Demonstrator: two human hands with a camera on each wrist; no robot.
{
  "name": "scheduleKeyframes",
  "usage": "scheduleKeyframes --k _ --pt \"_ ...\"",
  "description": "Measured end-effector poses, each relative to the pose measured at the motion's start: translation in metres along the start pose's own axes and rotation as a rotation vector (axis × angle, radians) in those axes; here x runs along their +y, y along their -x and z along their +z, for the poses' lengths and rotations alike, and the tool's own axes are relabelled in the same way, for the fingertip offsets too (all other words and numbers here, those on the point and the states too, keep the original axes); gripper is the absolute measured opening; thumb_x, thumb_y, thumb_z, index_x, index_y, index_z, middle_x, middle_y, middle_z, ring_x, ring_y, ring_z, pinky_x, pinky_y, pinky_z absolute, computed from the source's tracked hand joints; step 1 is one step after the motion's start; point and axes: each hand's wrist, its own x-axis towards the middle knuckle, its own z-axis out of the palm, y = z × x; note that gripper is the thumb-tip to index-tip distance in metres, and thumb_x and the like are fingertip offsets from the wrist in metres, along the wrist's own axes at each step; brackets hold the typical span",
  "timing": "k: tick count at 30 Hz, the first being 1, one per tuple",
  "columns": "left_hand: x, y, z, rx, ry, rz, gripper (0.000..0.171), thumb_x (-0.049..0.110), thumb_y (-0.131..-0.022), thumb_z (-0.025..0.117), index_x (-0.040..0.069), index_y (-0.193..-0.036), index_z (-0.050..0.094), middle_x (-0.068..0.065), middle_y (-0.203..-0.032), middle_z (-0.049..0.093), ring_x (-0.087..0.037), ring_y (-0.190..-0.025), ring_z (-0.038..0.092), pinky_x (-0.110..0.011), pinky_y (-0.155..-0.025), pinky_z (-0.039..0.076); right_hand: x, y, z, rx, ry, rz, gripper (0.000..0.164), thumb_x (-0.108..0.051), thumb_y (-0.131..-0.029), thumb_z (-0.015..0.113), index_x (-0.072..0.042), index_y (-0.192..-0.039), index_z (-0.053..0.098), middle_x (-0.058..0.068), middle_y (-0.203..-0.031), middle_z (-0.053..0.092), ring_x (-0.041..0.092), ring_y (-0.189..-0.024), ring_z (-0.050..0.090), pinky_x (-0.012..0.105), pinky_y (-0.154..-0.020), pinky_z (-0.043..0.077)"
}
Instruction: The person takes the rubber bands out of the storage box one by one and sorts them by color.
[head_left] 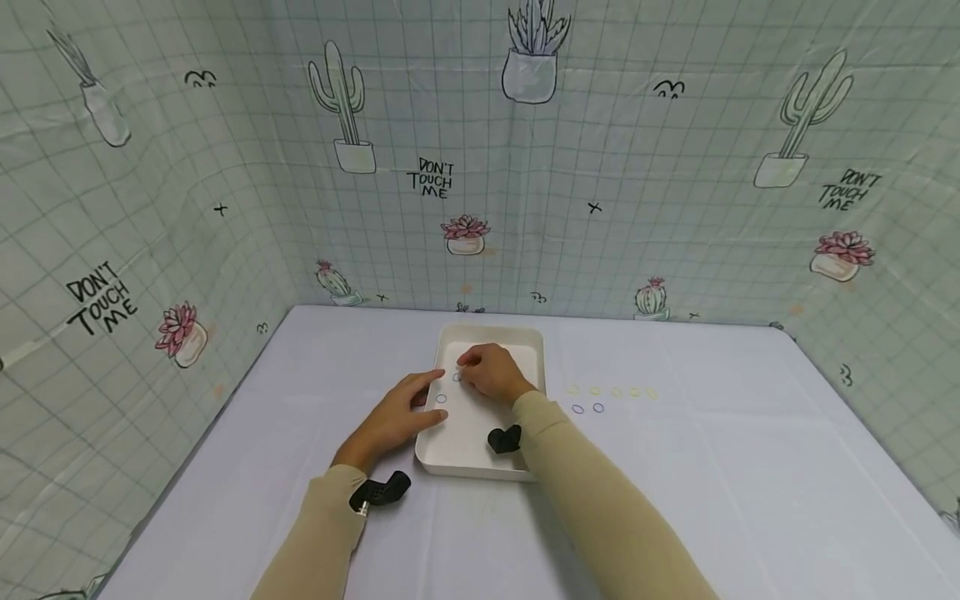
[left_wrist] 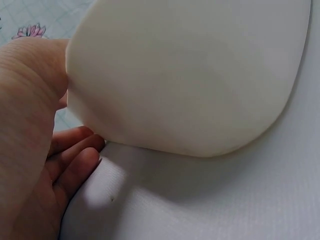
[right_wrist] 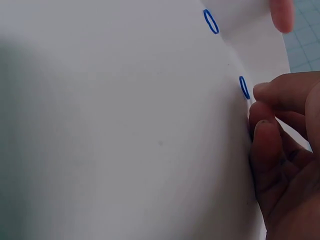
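Observation:
A shallow white tray (head_left: 487, 454) lies on the table. Over its left wall, my left hand (head_left: 393, 418) grips the edge, thumb inside and fingers along the outside. Its fingers (left_wrist: 82, 160) show under the tray's edge in the left wrist view. My right hand (head_left: 491, 372) is down inside the tray's far part, fingers loosely bent and fingertips right beside a small blue ring (right_wrist: 244, 87). Nothing shows between those fingertips. A second blue ring (head_left: 441, 398) lies nearer me in the tray, close to the left thumb.
Right of the tray, a row of several small yellow rings (head_left: 596, 391) lies on the white-covered table (head_left: 712, 467). Two more blue rings (head_left: 597, 408) are just in front of that row. A printed cloth (head_left: 480, 133) hangs behind and at both sides.

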Motion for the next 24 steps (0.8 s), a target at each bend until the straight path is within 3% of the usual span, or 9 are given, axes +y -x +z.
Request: scheduleKeyframes --k 5,24 --pt "0.0006 0.0001 0.0 -0.001 0.002 0.008 0.068 0.027 -0.091 0.073 0.017 -0.152 0.045 -0.011 -0.149 0.044 -0.028 -0.127 0.052 -0.047 -0.105 0.042 0.0009 -0.0013 0.0019 0.0 0.071 -0.025 0.016 -0.013 -0.089 0.067 -0.009 -0.103 0.075 -0.002 -0.082 0.066 0.017 -0.081 0.057 0.029 -0.074 0.047" --pt "0.0015 0.0017 0.0016 0.006 -0.011 0.022 0.066 0.027 -0.091 0.072 0.018 -0.152 0.046 -0.01 -0.147 0.046 -0.026 -0.122 0.052 -0.046 -0.103 0.041 0.0044 0.0001 0.0051 0.028 0.137 -0.042 0.012 -0.013 -0.089 0.066 -0.013 -0.098 0.075 0.0 -0.088 0.067 0.017 -0.082 0.058 0.031 -0.077 0.049"
